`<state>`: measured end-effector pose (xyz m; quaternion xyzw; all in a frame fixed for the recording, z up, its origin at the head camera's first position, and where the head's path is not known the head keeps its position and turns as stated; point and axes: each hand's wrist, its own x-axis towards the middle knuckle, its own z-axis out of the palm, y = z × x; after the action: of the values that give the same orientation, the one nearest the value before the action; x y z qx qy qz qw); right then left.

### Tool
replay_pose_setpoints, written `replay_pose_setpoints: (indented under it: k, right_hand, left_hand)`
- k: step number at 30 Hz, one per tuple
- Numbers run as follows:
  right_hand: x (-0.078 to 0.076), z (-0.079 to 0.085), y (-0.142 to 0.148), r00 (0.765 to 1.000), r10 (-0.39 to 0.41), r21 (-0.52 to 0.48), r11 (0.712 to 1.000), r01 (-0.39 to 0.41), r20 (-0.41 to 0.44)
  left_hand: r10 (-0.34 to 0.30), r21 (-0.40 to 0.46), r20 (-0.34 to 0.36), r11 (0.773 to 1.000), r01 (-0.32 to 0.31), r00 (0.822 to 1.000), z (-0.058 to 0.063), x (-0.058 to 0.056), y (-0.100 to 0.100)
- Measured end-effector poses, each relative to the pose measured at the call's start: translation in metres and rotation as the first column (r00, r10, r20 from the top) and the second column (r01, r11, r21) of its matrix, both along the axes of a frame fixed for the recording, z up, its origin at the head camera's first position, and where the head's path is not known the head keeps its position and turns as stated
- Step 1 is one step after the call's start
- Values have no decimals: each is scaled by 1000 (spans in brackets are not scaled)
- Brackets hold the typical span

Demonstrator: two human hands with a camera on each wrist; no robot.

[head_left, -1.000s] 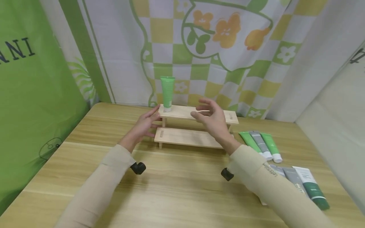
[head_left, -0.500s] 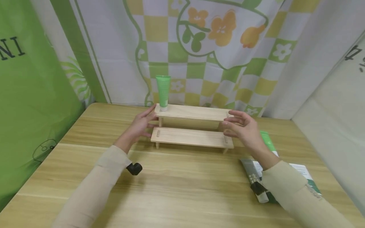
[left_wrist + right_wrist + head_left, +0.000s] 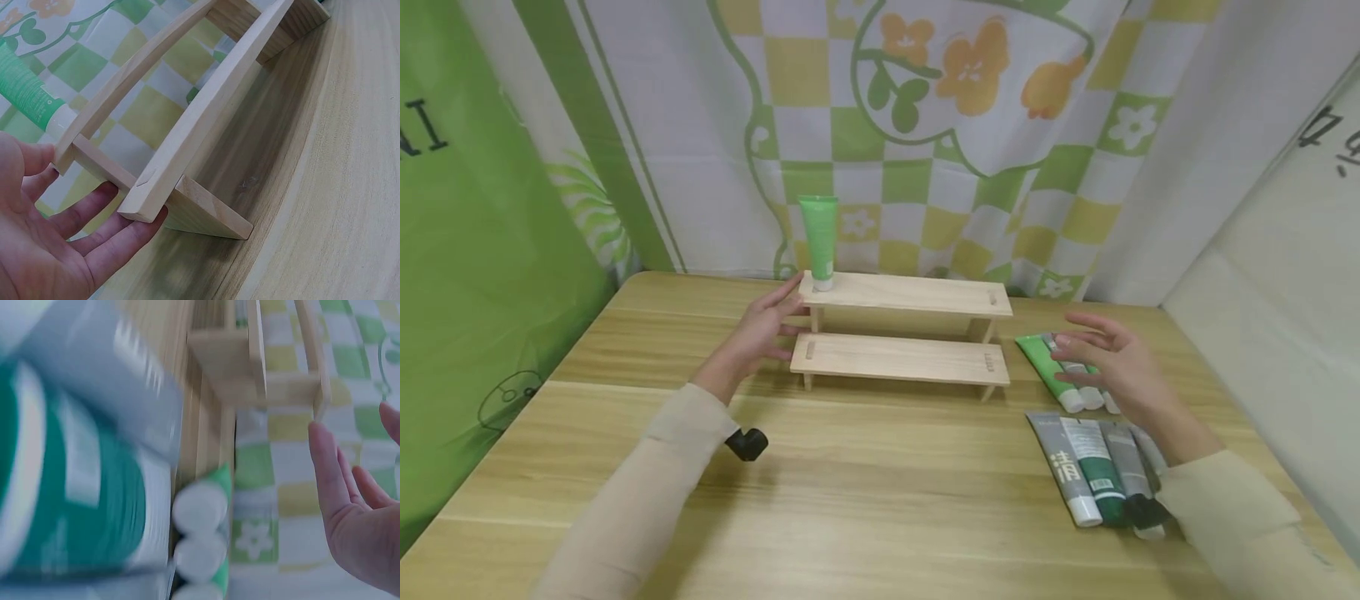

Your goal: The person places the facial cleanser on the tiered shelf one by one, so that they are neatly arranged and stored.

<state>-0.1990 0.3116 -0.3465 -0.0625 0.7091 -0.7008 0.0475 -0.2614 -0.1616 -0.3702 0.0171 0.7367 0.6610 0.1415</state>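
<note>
Left hand (image 3: 758, 333): fingers extended, thumb and fingertips touching the end of a two-tier wooden stand (image 3: 898, 358); no closed hold is seen. Just beyond the left thumb, a green tube (image 3: 820, 237) stands upright on its white cap, at that end of the upper board (image 3: 917, 293). It is judged light and soft-walled, on a small base, liable to topple if the stand is jolted; the stiff cap, or the body just above it, appears the soundest hold.

The stand, reaching away from the left hand, looks stiff and fairly light; its board ends offer firm purchase.

To the left of the right wrist, nearer the person, lie a grey tube (image 3: 1063, 471), a white-and-green tube (image 3: 1097, 475) and a second grey tube (image 3: 1126, 462). Under the right fingers lies a back row, its flat green tube (image 3: 1039, 367) clearest, the others partly hidden. All appear pliable and smooth, possibly slippery; capped ends should grip best.

Right hand (image 3: 1123, 375): fingers loosely bent, holding nothing; contact with the tubes is not seen.
</note>
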Motion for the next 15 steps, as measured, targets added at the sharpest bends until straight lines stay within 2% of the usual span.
replay_pose_setpoints:
  k: [4, 9, 15]
  right_hand:
    - [-4, -5, 28, 998, 37, 45, 998, -39, 44]
    - [-10, -10, 62, 985, 106, 74, 990, -117, 136]
    - [-16, -13, 89, 962, 116, 141, 978, -154, 246]
  left_hand:
    - [-1, -3, 0, 1000, 1, 1000, 0, 0, -2]
    - [-8, -5, -4, 1000, 8, 1000, -1, 0, -3]
    - [-21, -5, -10, 1000, 21, 1000, -2, -1, -1]
